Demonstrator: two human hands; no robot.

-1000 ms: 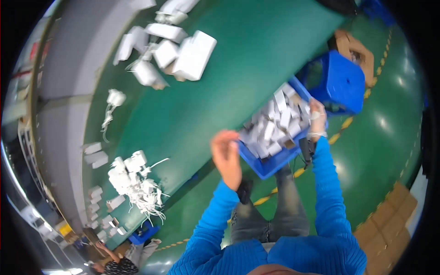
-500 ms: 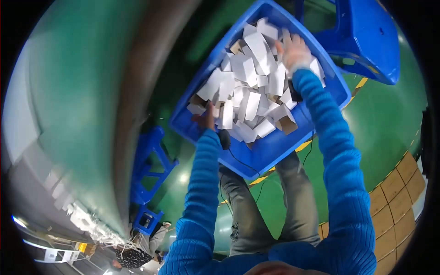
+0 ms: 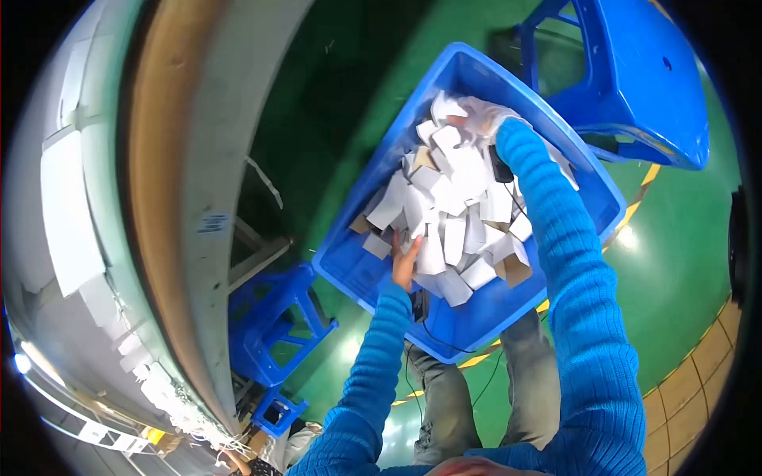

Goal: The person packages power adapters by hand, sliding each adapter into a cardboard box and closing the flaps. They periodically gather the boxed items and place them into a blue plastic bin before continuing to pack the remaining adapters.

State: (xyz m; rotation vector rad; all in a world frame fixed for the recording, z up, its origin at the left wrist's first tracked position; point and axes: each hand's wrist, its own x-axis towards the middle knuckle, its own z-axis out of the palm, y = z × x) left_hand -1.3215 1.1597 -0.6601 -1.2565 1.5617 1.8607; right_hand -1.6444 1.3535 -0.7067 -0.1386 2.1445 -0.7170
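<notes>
A blue plastic tub (image 3: 349,214) holds a heap of small white folded cardboard boxes (image 3: 456,186), some showing brown insides. At the near left of the heap, my left hand (image 3: 405,260) touches the boxes with its fingers apart. My right hand (image 3: 479,119) is at the far right of the heap, pressed in among the boxes. Motion smears its fingers, and the boxes partly hide them. A small black device (image 3: 502,165) with a cable sits at my right wrist, and another black device (image 3: 421,305) is by my left wrist.
A large blue stool (image 3: 635,87) stands beyond the tub on the right. Smaller blue stools (image 3: 274,325) are at the left beside a long table edge (image 3: 171,159). Brown cartons (image 3: 706,373) line the lower right. Another person (image 3: 298,444) shows partly at the lower left.
The view has shifted, so the tub appears lower. My right hand has gone from flat over the boxes to down among them. My left hand has moved inward against the heap.
</notes>
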